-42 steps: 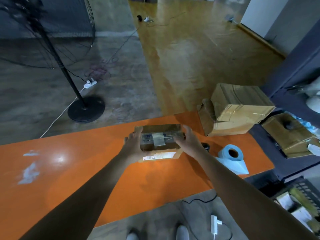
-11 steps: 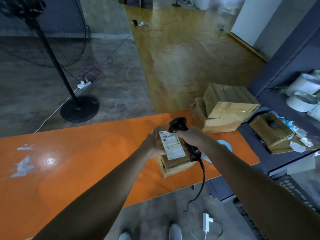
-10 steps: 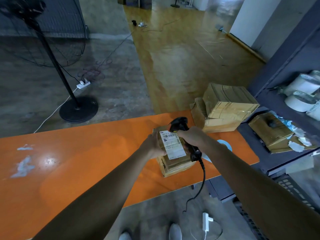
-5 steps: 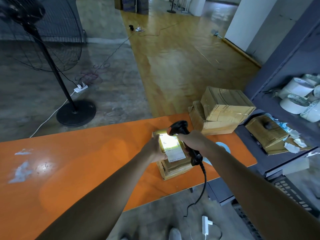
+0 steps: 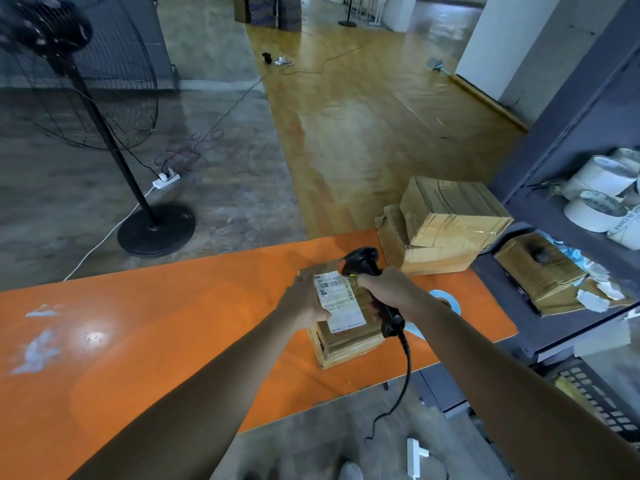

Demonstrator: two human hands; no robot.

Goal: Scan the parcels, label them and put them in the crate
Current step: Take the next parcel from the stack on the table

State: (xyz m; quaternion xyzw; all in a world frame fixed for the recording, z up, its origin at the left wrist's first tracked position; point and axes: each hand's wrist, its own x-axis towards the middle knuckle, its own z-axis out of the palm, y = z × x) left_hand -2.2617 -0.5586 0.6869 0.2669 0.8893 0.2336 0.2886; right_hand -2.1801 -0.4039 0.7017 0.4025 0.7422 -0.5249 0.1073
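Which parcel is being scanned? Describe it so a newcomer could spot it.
Start at the orange table and go to its right end. There the left hand holds a small cardboard parcel, while the right hand grips a black barcode scanner over it. Unlike the bigger stacked cartons behind it, it bears a white shipping label on top.

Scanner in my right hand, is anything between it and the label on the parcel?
Nothing visible. The scanner in the right hand sits right by the label, which faces up; the left hand holds the parcel at its left, barcode uncovered.
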